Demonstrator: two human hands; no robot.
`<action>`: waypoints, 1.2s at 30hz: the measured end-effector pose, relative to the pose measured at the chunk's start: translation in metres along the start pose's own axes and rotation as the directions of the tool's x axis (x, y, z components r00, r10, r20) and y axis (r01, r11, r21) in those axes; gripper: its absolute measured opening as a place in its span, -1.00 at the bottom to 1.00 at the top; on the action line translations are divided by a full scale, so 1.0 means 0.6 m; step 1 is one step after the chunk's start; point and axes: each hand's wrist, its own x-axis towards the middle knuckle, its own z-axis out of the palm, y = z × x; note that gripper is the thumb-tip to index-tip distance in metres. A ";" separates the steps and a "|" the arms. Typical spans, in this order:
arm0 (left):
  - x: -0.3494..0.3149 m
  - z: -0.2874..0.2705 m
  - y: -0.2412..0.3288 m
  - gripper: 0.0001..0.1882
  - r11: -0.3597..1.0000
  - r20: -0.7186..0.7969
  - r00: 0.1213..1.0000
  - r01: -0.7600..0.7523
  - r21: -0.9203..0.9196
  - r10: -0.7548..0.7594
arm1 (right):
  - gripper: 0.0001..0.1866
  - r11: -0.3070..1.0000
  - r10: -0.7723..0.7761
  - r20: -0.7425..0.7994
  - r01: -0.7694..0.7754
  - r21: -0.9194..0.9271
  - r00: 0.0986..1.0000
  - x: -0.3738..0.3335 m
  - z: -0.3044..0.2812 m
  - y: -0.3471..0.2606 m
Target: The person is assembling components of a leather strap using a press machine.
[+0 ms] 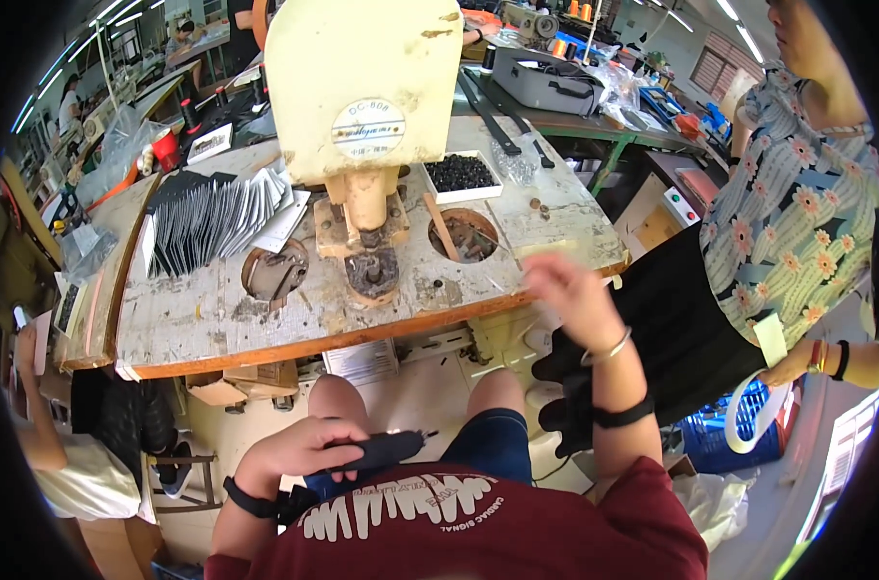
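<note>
A dark, narrow piece is held low over the lap, on the near side of the surface and apart from it. Its long axis is laid roughly left to right, with the right end angled slightly toward the far side; the ragged tip is pointed right. Its left part is clasped by the left hand, and some of it is hidden by the fingers. The hands are kept well apart: the right hand is raised by the near right edge of the surface, and its fingers are blurred, so whether anything is gripped there cannot be told. In the middle of the surface a cream press is mounted. To its left, thin grey sheets are fanned out. To its right, small black parts are gathered in a white tray, and a wooden stick is leaned in a round opening. At far right, a white strip is held by another person.
</note>
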 end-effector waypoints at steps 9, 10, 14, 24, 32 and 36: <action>-0.025 -0.007 -0.125 -0.87 0.957 -0.160 0.956 0.213 -0.197 -0.246 | -0.76 0.648 0.305 -0.155 -0.324 -0.689 0.940 0.349 -0.169 0.268; -0.021 -0.007 -0.131 -0.87 0.955 -0.148 0.953 0.237 -0.179 -0.264 | -0.74 0.517 0.368 -0.193 -0.373 -0.771 0.909 0.379 -0.157 0.301; 0.017 0.006 -0.105 -0.84 0.894 -0.112 0.922 0.323 -0.310 -0.372 | -0.73 0.541 0.470 -0.291 -0.532 -0.651 0.833 0.433 -0.133 0.384; 0.083 0.007 -0.079 -0.80 0.870 -0.069 0.893 0.412 -0.270 -0.445 | -0.58 0.478 0.506 -0.293 -0.546 -0.687 0.811 0.454 -0.111 0.364; 0.091 0.013 -0.070 -0.78 0.851 -0.100 0.863 0.458 -0.257 -0.494 | -0.70 0.593 0.210 -0.236 -0.316 -0.741 0.949 0.303 -0.195 0.218; 0.102 0.011 -0.087 -0.77 0.879 -0.077 0.882 0.450 -0.157 -0.465 | -0.71 0.583 0.267 -0.164 -0.295 -0.757 0.950 0.192 -0.169 0.262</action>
